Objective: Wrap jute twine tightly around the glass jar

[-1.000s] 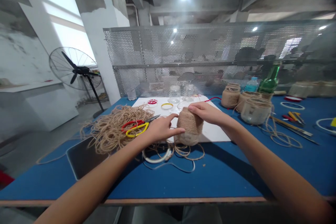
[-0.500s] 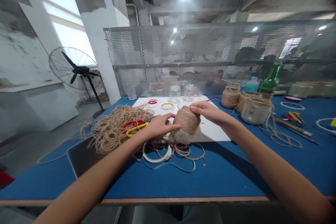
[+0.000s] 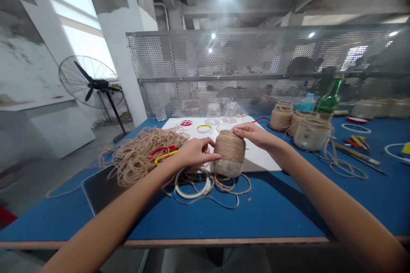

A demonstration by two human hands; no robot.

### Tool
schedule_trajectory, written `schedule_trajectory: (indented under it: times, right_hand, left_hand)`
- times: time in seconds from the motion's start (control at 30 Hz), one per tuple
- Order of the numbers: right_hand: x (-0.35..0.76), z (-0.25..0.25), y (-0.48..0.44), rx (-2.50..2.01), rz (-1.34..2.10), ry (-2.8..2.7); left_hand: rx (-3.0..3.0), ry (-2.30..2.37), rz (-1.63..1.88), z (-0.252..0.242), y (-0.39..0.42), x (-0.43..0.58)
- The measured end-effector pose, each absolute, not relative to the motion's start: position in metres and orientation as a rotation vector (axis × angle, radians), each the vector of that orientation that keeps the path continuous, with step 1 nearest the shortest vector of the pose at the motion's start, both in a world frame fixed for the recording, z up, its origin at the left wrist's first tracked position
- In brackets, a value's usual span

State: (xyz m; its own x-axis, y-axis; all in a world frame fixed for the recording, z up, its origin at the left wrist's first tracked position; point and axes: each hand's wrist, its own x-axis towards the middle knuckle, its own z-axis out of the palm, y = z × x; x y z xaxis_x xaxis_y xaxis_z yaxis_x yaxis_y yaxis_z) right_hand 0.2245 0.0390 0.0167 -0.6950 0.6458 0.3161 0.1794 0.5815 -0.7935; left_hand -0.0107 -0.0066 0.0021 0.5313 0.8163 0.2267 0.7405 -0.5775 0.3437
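Observation:
A glass jar wrapped in jute twine stands nearly upright over the table, its lower band of glass bare. My right hand is closed on its upper right rim, fingertips pinching there. At the jar's left side, my left hand curls around it, thumb along the front and the other fingers partly hidden. Left of that hand lies a heap of loose jute twine, with red-and-yellow-handled scissors on it, partly covered by my forearm. A roll of white tape rests below my left hand.
White paper lies under the work, with clear jars and a yellow ring on it. Twine-wrapped jars and a green bottle stand right, near brushes. A perforated metal screen closes the table's back.
The jar has turned from a lean to nearly upright and shifted slightly right. Both hands stay on it, with only small movements.

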Motion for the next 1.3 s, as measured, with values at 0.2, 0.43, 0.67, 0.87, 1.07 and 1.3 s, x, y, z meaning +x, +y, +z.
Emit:
schedule_trajectory:
  times: [0.2,0.43,0.67,0.87,1.07,1.3]
  right_hand:
    - [0.23,0.019,0.039,-0.675,1.024,-2.266]
    - [0.233,0.021,0.038,-0.698,0.939,-2.319]
    - [0.236,0.028,0.036,-0.728,0.945,-2.409]
    - [0.229,0.033,0.027,-0.845,0.827,-2.385]
    - [0.215,0.034,0.013,-1.221,0.525,-2.188]
    - [0.213,0.034,0.015,-1.179,0.285,-2.351]
  left_hand:
    - [2.633,1.343,0.512,-0.005,-0.004,-0.011]
    - [2.767,1.466,0.455,-0.007,-0.003,-0.009]
    - [2.655,1.35,0.405,-0.012,-0.005,-0.005]
    - [2.649,1.34,0.44,-0.01,-0.009,0.0]
    - [2.662,1.331,0.421,-0.006,-0.013,0.0]
    - [2.629,1.325,0.407,-0.003,-0.015,0.001]
